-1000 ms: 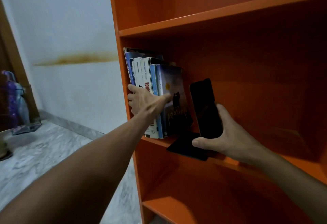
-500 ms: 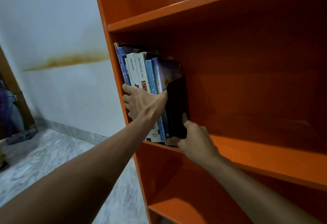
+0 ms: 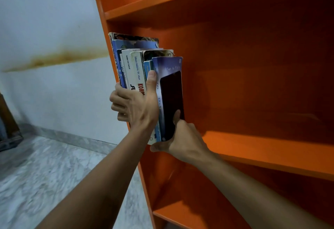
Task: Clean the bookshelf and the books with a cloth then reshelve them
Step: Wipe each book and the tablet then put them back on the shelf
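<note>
Orange bookshelf [image 3: 271, 147] beside a stained white wall [image 3: 54, 20], marble floor [image 3: 45, 174] below — left hand [image 3: 133, 105] grips the upright books [image 3: 137, 66] at the shelf's left end; right hand [image 3: 182, 138] clasps a black bookend [image 3: 171, 98] against them

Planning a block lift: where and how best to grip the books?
Squeeze the row's outer faces, coming from the front: the books are upright, packed, spines out. Left hand grips the spine side; right hand pins the bookend against the end cover.
</note>
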The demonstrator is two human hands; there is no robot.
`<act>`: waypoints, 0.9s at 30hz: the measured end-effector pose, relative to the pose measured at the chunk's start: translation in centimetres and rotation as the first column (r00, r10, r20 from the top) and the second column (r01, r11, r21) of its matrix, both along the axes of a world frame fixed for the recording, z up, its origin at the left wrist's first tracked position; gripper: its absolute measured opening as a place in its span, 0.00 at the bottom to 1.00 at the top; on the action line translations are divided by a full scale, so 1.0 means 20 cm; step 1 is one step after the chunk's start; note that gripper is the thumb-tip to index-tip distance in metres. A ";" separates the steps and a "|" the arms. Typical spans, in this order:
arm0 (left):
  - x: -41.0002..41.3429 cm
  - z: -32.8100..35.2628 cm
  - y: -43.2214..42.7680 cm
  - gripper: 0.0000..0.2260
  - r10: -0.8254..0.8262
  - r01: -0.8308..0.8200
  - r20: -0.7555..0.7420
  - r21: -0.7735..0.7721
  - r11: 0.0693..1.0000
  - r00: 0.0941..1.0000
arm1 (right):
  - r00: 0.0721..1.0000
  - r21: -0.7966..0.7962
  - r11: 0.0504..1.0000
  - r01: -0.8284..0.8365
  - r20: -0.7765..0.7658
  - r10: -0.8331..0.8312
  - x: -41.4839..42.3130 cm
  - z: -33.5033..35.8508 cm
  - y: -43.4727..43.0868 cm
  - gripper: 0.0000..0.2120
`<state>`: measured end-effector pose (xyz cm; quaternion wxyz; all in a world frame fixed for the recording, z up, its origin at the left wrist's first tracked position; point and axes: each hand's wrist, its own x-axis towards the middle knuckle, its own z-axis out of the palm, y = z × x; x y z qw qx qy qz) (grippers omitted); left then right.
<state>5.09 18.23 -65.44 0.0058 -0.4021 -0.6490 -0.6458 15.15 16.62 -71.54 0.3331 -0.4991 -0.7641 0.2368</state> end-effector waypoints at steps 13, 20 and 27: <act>-0.08 0.04 -0.20 0.46 -0.191 0.113 -0.177 -0.376 0.920 0.965 | 0.985 0.000 0.992 0.127 0.117 -0.126 -0.05 0.03 -0.06 0.61; -0.23 -0.06 -0.37 0.37 -0.361 0.200 -0.243 -0.506 0.839 0.900 | 0.947 0.026 0.967 0.252 0.201 -0.252 -0.13 0.03 -0.18 0.36; -0.35 -0.28 -0.61 0.35 -0.606 0.267 -0.301 -0.694 0.669 0.737 | 0.851 0.143 0.911 0.388 0.323 -0.413 -0.16 -0.06 -0.58 0.30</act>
